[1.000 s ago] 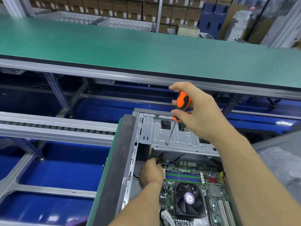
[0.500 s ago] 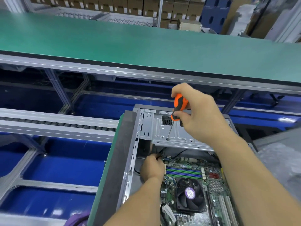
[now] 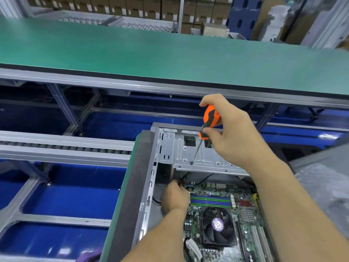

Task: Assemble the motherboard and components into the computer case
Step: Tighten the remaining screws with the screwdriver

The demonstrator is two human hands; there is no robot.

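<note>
One open computer case [image 3: 164, 148] lies at the far left corner of the near table [image 3: 130, 186], its side just inside the table's left edge. Inside it sits one motherboard [image 3: 245, 210], carrying one black cooler fan [image 3: 217, 226] and a bank of blue and green memory slots [image 3: 210, 200]. The right hand [image 3: 232, 129] has its fingers curled round the orange-and-black handle of one screwdriver [image 3: 204, 129], whose tip rests on the grey metal drive bracket [image 3: 204, 157] at the case's far end. The left hand [image 3: 175, 197] reaches down at the motherboard's far left corner, beside thin dark cables [image 3: 184, 178]; whether its fingers hold anything cannot be told.
</note>
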